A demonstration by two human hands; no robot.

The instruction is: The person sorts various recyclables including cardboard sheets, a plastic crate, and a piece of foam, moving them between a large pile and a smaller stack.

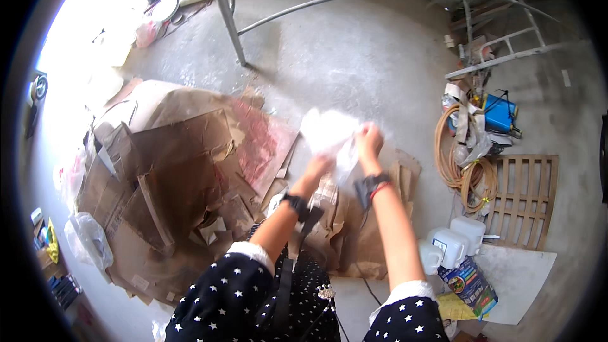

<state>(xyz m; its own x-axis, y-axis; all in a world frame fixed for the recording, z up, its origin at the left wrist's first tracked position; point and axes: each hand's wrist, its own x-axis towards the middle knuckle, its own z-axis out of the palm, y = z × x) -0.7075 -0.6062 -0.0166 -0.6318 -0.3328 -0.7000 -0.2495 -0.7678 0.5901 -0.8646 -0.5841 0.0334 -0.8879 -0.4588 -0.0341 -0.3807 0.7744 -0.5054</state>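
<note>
Between my two hands hangs a thin whitish plastic bag or sheet (328,130), blurred by motion, in front of me over the concrete floor. My right hand (369,142) is closed on its right side and raised a little higher. My left hand (320,165) is closed at its lower left edge; the fingers are smeared, but they appear to pinch it. Below my hands lie flattened brown cardboard pieces (367,247). Both wrists wear dark bands, and a thin black cable runs down from the right one.
A large heap of torn cardboard (183,152) covers the left. Metal scaffolding (228,19) stands ahead. At the right lie a coiled tan hose (446,152), a blue container (499,114), a slatted wooden panel (524,190), white jugs (451,247) and a dark printed bag (470,286).
</note>
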